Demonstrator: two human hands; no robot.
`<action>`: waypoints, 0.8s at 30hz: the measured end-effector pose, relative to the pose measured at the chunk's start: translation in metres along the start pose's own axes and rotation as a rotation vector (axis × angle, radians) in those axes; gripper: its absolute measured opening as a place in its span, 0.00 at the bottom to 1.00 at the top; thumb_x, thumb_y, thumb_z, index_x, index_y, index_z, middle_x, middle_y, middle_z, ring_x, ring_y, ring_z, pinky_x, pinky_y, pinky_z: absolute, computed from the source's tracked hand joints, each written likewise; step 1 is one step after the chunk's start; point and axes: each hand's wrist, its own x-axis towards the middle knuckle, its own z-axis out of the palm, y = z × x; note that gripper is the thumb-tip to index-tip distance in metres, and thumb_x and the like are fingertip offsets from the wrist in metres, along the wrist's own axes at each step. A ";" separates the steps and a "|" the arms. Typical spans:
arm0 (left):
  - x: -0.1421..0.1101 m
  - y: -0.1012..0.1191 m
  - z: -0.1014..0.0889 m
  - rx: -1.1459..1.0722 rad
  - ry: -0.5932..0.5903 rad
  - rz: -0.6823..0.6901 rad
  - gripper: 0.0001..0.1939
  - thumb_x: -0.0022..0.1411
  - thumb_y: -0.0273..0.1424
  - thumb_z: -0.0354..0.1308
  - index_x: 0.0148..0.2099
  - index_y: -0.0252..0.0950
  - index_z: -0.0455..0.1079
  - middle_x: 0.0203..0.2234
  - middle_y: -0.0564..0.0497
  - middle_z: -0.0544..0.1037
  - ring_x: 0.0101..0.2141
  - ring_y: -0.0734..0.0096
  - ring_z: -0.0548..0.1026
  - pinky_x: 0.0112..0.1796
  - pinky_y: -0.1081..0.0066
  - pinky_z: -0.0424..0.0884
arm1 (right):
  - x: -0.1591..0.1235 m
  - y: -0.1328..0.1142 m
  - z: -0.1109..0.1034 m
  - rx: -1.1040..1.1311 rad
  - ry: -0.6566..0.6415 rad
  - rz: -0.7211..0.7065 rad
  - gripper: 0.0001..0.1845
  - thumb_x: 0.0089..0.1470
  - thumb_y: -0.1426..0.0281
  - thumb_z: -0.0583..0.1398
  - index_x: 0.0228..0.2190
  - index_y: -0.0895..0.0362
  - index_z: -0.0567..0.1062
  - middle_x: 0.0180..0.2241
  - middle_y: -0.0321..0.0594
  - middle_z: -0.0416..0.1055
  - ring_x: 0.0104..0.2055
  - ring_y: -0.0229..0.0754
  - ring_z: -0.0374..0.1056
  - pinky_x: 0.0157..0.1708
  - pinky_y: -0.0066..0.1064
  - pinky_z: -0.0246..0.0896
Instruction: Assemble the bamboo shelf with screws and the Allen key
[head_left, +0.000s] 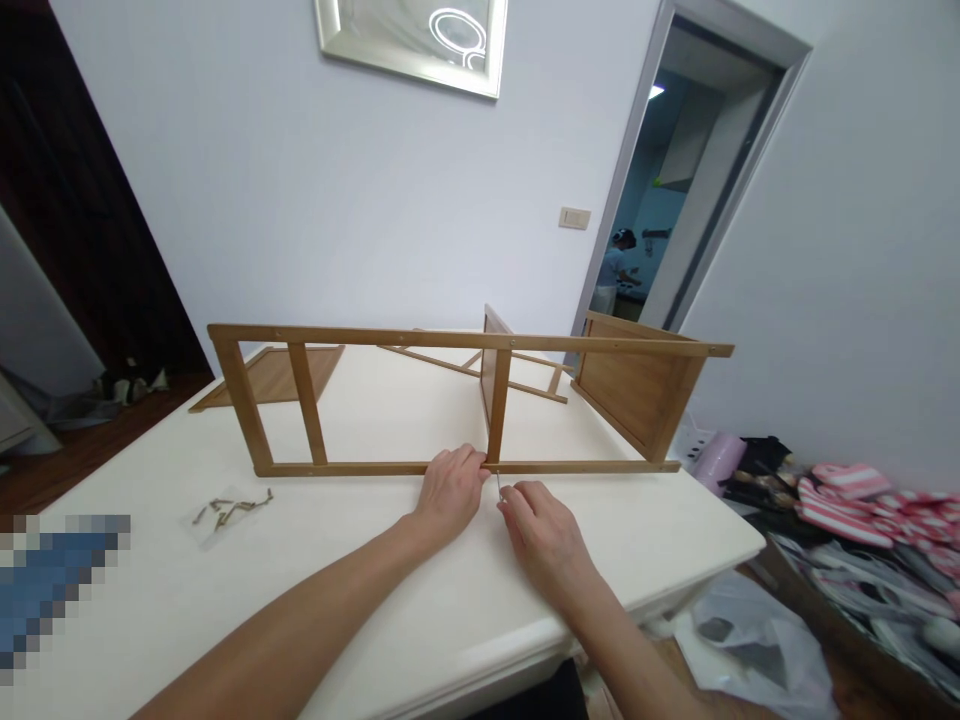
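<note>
A wooden side frame stands on its long edge on the white table, with two panels joined behind it: a middle panel and a right panel. My left hand is closed around the lower rail, just left of where the middle crosspiece meets it. Right beside that joint, my right hand pinches a thin metal hex key, its tip at the rail. Most of the key is hidden by my fingers.
Several screws lie on a clear plastic bag at the left. Behind the frame are a loose wooden panel and another slatted frame. Clothes and a plastic bag sit beyond the table's right edge. A person is beyond the doorway.
</note>
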 end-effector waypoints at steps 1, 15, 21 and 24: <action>0.000 0.000 0.000 0.000 0.000 0.000 0.09 0.67 0.28 0.48 0.43 0.36 0.70 0.35 0.49 0.75 0.34 0.65 0.71 0.38 0.64 0.65 | 0.000 0.000 0.000 -0.013 0.003 -0.004 0.07 0.60 0.76 0.53 0.36 0.57 0.71 0.31 0.42 0.68 0.32 0.41 0.63 0.29 0.30 0.58; 0.001 0.000 0.000 -0.022 -0.029 -0.015 0.09 0.67 0.28 0.48 0.42 0.37 0.70 0.35 0.49 0.75 0.34 0.65 0.71 0.38 0.64 0.64 | -0.001 0.001 0.003 -0.120 0.021 -0.017 0.06 0.58 0.77 0.56 0.31 0.57 0.70 0.30 0.41 0.66 0.30 0.39 0.59 0.29 0.28 0.52; 0.001 -0.001 0.001 -0.026 -0.051 -0.035 0.09 0.68 0.28 0.48 0.43 0.36 0.70 0.36 0.49 0.75 0.35 0.65 0.71 0.39 0.64 0.64 | 0.001 0.000 0.005 0.131 -0.053 0.139 0.05 0.59 0.75 0.54 0.32 0.55 0.68 0.31 0.39 0.67 0.31 0.39 0.61 0.29 0.28 0.55; 0.002 -0.003 0.003 -0.034 -0.077 -0.052 0.09 0.67 0.28 0.48 0.42 0.36 0.69 0.36 0.49 0.75 0.35 0.64 0.71 0.39 0.64 0.64 | 0.003 0.002 0.006 0.408 -0.111 0.213 0.04 0.59 0.74 0.54 0.33 0.55 0.67 0.31 0.39 0.68 0.32 0.39 0.64 0.31 0.28 0.58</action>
